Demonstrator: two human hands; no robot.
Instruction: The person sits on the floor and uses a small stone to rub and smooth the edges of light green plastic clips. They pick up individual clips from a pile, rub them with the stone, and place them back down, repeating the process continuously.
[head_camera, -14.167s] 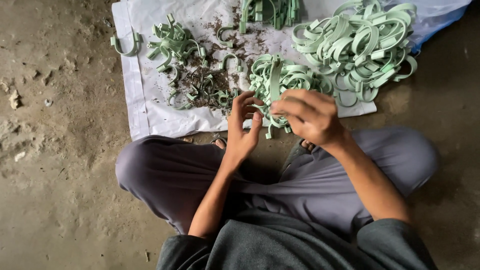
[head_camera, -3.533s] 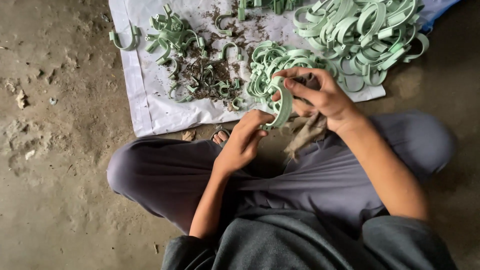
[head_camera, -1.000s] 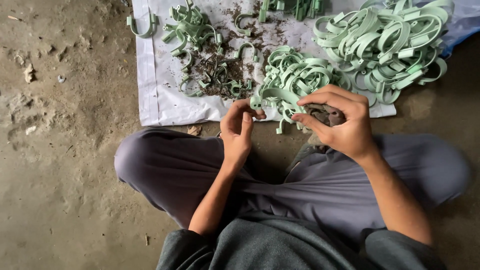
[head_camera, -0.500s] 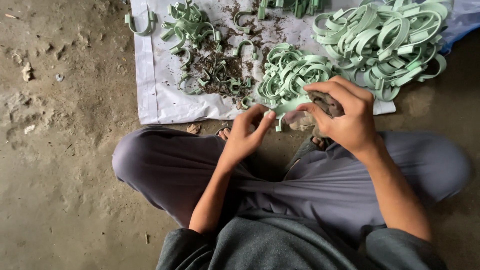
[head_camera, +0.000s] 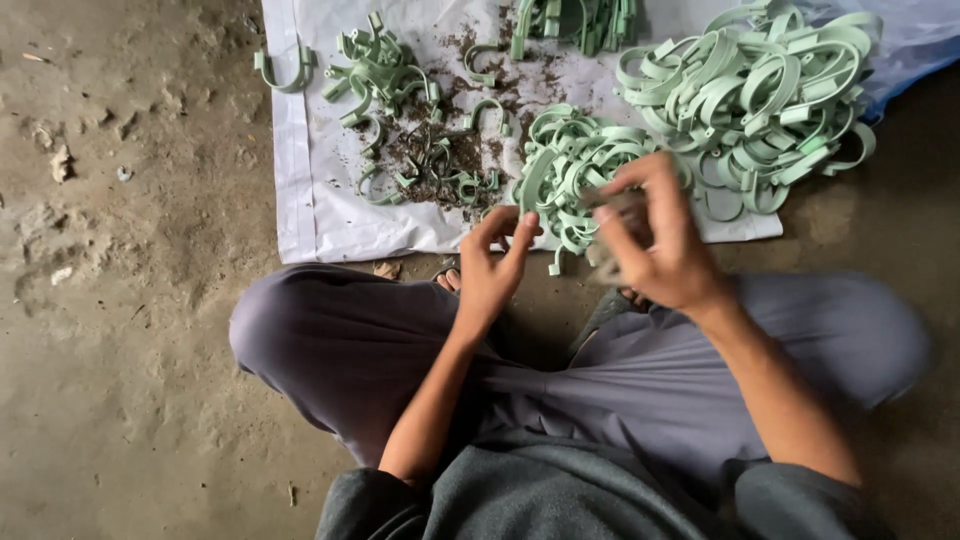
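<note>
Left hand (head_camera: 492, 262) raised over the lap, fingers half-curled and apart, holding nothing visible. Right hand (head_camera: 655, 240) blurred, fingers bent round a small grey-brown piece (head_camera: 610, 205); grip can't be told. Both hover just in front of a small heap of pale green plastic clips (head_camera: 570, 170) on a white woven sheet (head_camera: 310, 180). Bigger clip pile (head_camera: 770, 100) far right, dark crumbs (head_camera: 430, 160) left, rough concrete floor (head_camera: 110, 300).

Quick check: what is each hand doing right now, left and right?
Left hand: open, fingers spread, empty, beside the middle clip pile.
Right hand: curled around something small and blurred; cannot tell what.
</note>
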